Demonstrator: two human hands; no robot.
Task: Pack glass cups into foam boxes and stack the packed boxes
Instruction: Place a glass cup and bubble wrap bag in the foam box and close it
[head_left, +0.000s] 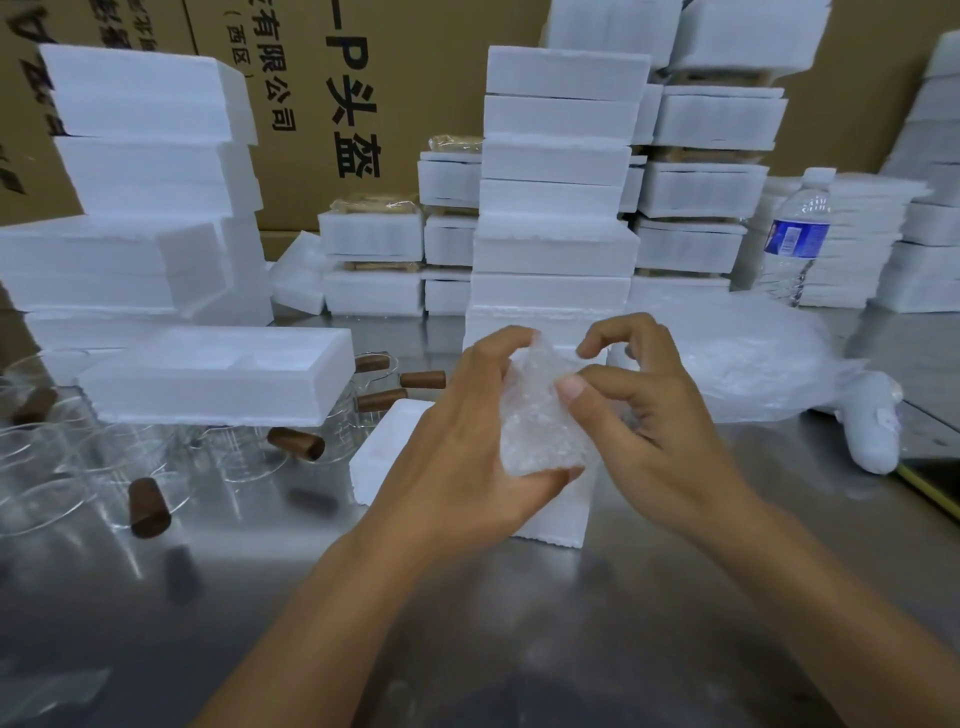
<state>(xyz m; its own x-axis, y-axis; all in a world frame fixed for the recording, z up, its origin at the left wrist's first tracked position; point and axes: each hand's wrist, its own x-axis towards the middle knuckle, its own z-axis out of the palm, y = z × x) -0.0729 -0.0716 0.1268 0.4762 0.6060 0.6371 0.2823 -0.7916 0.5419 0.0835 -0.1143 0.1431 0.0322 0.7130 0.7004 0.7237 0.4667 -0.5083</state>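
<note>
Steel table (519, 597) runs back to brown cartons (415, 78) and stacked foam boxes (556, 208). At centre, the left hand (457, 441) curls round a crumpled piece of bubble wrap (535, 426) while the right hand (660, 410) pinches its near edge, both above an open foam box (384, 452). Glass cups (244, 452) with brown handles stand left, partly under another foam tray (218, 374). A water bottle (795, 234) stands far right.

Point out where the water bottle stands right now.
In the head view, the water bottle stands upright at the far right of the metal table, just behind the plastic bag, in front of a foam stack.
</note>
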